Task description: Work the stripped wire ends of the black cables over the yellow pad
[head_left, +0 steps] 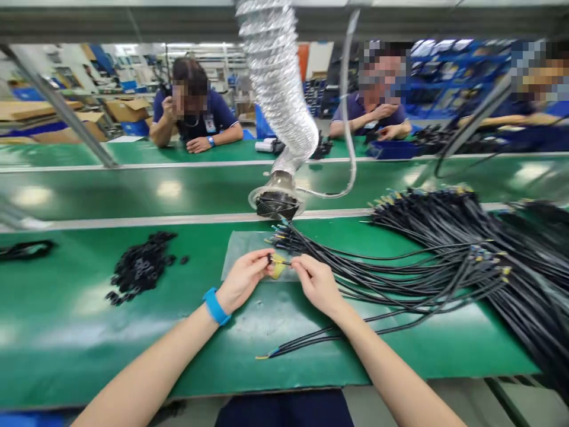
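My left hand (246, 277), with a blue band at the wrist, pinches a small black part (269, 258) between thumb and fingers. Opposite it, my right hand (319, 284) is closed on the end of a black cable (287, 263). Thin yellowish wires seem to run between the part and the cable end, though the detail is too small to make out. Below the fingertips lies a yellow patch (278, 271) on a clear plastic sheet (235, 252). A bundle of black cables (355, 267) with stripped, coloured wire ends lies just beyond and to the right.
A heap of small black parts (141, 267) lies on the green bench (80, 344) at left. A large cable pile (484, 237) covers the right side. A silver exhaust duct (280, 77) hangs ahead. Several people (222, 118) sit across the bench, near a blue bin (393, 149).
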Demonstrator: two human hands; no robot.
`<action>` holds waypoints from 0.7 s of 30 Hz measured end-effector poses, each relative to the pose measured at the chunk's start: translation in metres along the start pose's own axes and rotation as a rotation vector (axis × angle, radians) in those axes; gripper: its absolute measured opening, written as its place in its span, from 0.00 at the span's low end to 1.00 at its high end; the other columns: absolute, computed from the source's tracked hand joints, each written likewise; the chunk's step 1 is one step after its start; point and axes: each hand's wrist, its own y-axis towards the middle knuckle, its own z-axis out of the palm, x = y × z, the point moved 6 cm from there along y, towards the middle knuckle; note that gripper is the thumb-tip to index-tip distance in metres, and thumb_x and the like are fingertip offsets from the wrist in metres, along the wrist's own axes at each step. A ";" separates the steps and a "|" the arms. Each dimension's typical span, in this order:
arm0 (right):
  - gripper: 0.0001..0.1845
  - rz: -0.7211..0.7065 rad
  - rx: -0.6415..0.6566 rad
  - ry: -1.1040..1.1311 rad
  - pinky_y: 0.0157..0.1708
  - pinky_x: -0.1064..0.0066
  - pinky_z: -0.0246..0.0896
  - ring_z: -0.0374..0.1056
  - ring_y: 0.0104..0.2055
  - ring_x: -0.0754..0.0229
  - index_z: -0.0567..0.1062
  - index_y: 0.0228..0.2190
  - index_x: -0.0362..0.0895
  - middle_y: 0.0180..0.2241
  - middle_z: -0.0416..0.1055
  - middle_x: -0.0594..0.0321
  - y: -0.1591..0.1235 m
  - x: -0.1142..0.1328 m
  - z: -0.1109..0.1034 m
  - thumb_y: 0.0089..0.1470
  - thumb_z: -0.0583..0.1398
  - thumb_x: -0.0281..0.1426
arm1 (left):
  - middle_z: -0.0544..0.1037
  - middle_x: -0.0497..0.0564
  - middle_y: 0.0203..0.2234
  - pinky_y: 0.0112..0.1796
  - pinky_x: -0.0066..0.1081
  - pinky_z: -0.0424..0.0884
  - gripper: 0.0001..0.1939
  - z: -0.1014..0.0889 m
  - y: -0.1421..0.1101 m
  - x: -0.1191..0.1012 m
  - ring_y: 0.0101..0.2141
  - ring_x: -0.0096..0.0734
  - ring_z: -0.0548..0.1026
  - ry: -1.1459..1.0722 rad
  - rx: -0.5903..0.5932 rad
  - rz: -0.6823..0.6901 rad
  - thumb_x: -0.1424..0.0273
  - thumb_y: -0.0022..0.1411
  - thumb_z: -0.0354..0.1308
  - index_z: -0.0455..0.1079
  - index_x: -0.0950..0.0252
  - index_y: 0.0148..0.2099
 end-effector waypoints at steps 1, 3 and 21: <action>0.16 -0.001 0.011 0.014 0.32 0.73 0.60 0.68 0.30 0.62 0.74 0.33 0.43 0.28 0.71 0.60 0.000 0.000 0.002 0.66 0.49 0.32 | 0.77 0.53 0.30 0.35 0.29 0.71 0.20 0.001 0.000 0.003 0.29 0.26 0.73 -0.029 0.018 -0.015 0.67 0.49 0.71 0.76 0.70 0.44; 0.15 -0.007 0.031 0.033 0.31 0.73 0.59 0.68 0.29 0.62 0.73 0.32 0.43 0.28 0.72 0.61 0.000 -0.001 0.005 0.66 0.49 0.32 | 0.77 0.53 0.29 0.35 0.29 0.72 0.19 0.001 0.001 0.005 0.28 0.26 0.73 -0.077 0.039 -0.032 0.68 0.50 0.70 0.76 0.70 0.44; 0.18 0.089 0.072 0.082 0.32 0.72 0.64 0.71 0.31 0.60 0.74 0.28 0.43 0.30 0.75 0.59 -0.001 -0.006 0.007 0.64 0.52 0.37 | 0.77 0.52 0.30 0.36 0.30 0.71 0.16 -0.004 0.002 0.004 0.29 0.25 0.74 -0.121 0.090 -0.022 0.70 0.53 0.68 0.77 0.70 0.44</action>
